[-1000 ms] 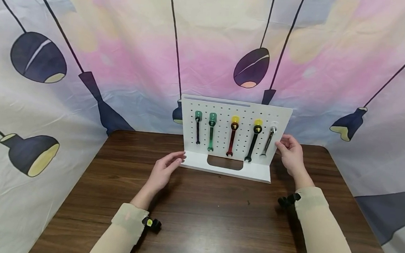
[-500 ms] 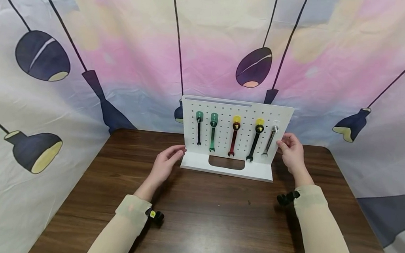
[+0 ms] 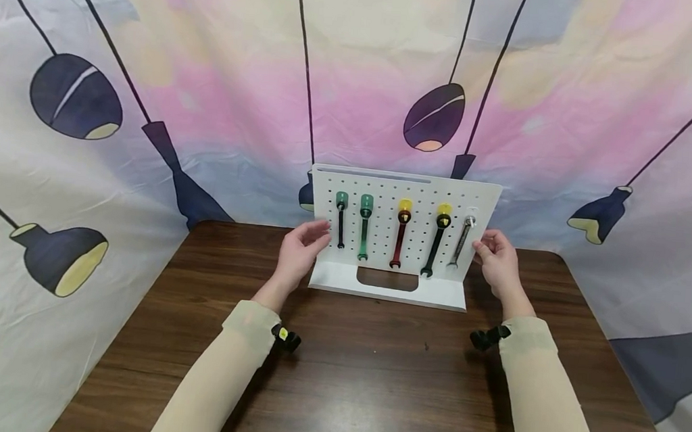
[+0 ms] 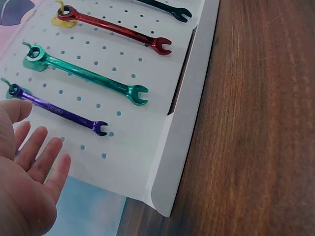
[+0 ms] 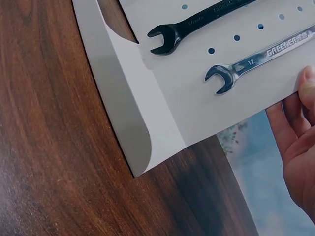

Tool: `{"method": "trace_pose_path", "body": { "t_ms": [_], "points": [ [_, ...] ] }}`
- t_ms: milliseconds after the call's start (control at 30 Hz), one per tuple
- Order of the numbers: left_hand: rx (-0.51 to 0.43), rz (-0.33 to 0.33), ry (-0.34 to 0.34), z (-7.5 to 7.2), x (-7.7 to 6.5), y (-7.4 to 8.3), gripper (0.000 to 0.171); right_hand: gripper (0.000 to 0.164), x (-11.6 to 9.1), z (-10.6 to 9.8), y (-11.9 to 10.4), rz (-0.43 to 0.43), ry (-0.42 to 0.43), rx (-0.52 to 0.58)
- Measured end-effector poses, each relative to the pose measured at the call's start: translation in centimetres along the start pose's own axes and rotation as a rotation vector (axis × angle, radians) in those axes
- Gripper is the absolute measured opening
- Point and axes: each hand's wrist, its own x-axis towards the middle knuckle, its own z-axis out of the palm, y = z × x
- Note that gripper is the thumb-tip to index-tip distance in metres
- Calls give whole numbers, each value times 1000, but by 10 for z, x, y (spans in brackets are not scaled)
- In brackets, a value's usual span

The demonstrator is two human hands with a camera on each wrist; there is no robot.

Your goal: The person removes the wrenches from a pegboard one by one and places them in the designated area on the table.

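A white pegboard stand (image 3: 380, 242) stands upright on the table, with several combination wrenches hanging in a row from hooks. From left to right come a small purple wrench (image 4: 59, 110), a green wrench (image 4: 88, 74), a red wrench (image 4: 113, 30), a black wrench (image 5: 197, 22) and a silver wrench (image 5: 253, 60). My left hand (image 3: 297, 256) is at the board's left edge, fingers loosely extended right beside the purple wrench. On the opposite side, my right hand (image 3: 499, 263) pinches the board's right edge between thumb and fingers, close to the silver wrench.
The dark wood table (image 3: 369, 380) extends in front of the stand. Behind it hangs a fabric backdrop (image 3: 239, 99) printed with lamps. The stand's white base has a cut-out slot (image 3: 386, 279) in it.
My left hand has risen from the base corner along the board's left edge towards the purple wrench. My right hand keeps its hold on the right edge.
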Motion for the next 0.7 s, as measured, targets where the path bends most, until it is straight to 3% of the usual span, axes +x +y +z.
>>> {"method": "trace_pose_path", "body": {
  "t_ms": [333, 700],
  "points": [
    [-23, 35, 2, 12, 14, 0, 35, 15, 1, -2, 1, -3, -5, -23],
    [-61, 7, 27, 22, 20, -5, 33, 13, 0, -2, 4, -10, -10, -11]
  ]
}}
